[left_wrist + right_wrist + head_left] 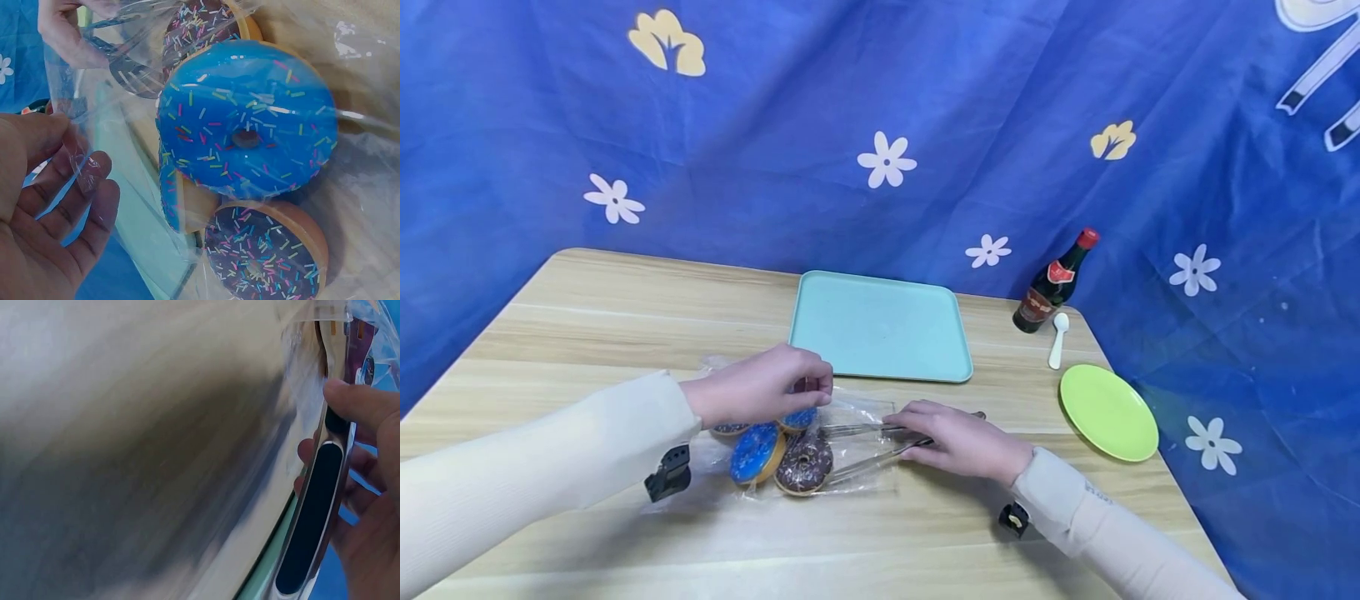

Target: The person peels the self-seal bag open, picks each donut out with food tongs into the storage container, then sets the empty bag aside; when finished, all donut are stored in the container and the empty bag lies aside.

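Note:
A clear plastic bag (867, 457) lies on the table with several doughnuts inside. Among them are a blue-iced doughnut (752, 450) with sprinkles, tilted on its side, and a chocolate-iced doughnut (801, 477). My left hand (763, 385) is above the bag, pinching its film between thumb and forefinger; the left wrist view shows the blue doughnut (212, 94) close by under the film. With my right hand (958, 442) I grip metal tongs (312, 512) with black handle inlays. The tongs' front ends reach into the bag, spread apart, near the chocolate doughnut.
Behind the bag lies a light teal tray (880, 325). At the back right stand a dark bottle (1051, 287) with a red cap and, beside it, a white spoon (1058, 342). A green plate (1108, 412) sits near the right edge. Blue cloth (775, 167) hangs behind the table.

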Tool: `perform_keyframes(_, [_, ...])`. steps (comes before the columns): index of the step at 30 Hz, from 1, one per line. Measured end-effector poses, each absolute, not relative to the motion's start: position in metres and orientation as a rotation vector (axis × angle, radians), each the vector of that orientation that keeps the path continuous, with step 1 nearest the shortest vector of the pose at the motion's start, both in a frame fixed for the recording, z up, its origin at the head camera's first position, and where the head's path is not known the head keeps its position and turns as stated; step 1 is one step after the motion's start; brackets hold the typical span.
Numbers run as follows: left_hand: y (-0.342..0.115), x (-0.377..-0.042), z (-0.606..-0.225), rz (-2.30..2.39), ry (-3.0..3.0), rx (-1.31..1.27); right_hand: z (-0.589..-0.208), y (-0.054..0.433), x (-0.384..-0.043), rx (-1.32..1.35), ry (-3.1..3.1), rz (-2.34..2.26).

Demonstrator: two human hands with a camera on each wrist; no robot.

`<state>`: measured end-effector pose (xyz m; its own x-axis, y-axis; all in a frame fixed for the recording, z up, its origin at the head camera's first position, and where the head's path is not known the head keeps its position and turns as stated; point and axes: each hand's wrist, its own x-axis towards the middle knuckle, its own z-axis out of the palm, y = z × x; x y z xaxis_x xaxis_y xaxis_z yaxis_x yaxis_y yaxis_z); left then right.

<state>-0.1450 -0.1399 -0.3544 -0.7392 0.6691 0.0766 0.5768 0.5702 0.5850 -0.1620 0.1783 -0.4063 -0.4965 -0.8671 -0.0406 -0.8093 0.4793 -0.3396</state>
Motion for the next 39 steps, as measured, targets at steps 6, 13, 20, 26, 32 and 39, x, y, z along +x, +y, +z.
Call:
perform_keyframes(6, [-0.14,-0.145,-0.355,0.902,2.635,1.086,-0.408,0.178,-0.161,-1.538,2.551,-0.409])
perform_keyframes(13, [-0.139,-0.147,-0.358,0.886,2.639,1.063,-0.41,0.182,-0.161,-1.534,2.55,-0.469])
perform_keyframes(20, [-0.14,-0.147,-0.357,0.911,2.611,1.109,-0.407,0.194,-0.161,-1.466,2.546,-0.571])
perform_keyframes(26, [-0.141,-0.149,-0.359,0.912,2.605,1.07,-0.404,0.211,-0.161,-1.385,2.53,-0.664])
perform_keyframes(32, [-0.141,-0.149,-0.36,0.924,2.614,1.071,-0.404,0.236,-0.161,-1.316,2.552,-0.723])
perform_keyframes(39, [-0.141,-0.15,-0.36,0.909,2.617,1.047,-0.403,0.27,-0.162,-1.228,2.625,-0.731])
